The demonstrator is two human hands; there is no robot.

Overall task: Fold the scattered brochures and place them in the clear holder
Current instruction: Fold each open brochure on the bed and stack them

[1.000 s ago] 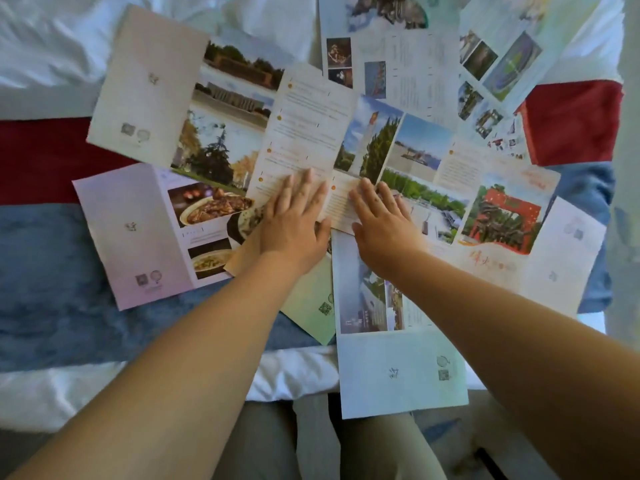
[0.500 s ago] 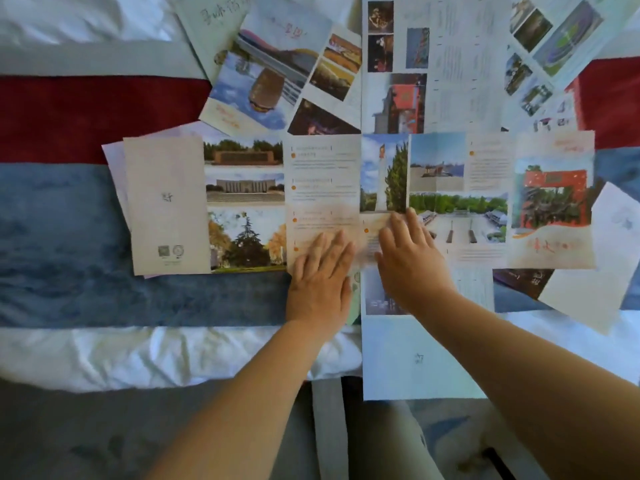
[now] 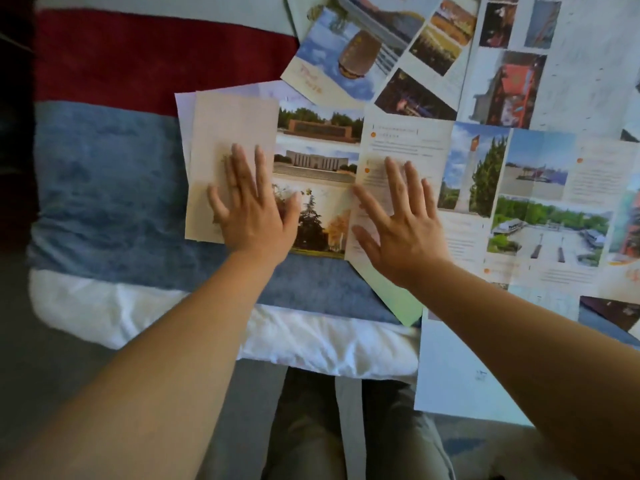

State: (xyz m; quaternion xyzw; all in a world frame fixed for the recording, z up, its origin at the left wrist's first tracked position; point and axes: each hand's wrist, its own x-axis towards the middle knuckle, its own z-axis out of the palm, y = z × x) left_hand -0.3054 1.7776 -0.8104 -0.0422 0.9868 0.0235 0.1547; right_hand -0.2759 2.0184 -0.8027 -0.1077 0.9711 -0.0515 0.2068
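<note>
On the striped blanket point(image 3: 104, 202) — brochure point(image 3: 318, 161) stretches left-right.

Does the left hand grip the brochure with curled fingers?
No, the left hand lies flat, fingers straight, on the open brochure.

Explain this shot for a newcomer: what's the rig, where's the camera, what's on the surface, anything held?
No machine here: a person works with two bare hands, filmed by a camera on their head, looking down. The left hand lies flat on the beige end panel of a long unfolded brochure; the right hand lies flat on its text panel. More brochures are spread above and to the right, all on a striped blanket. Neither hand has a grip on anything. No clear holder shows.
</note>
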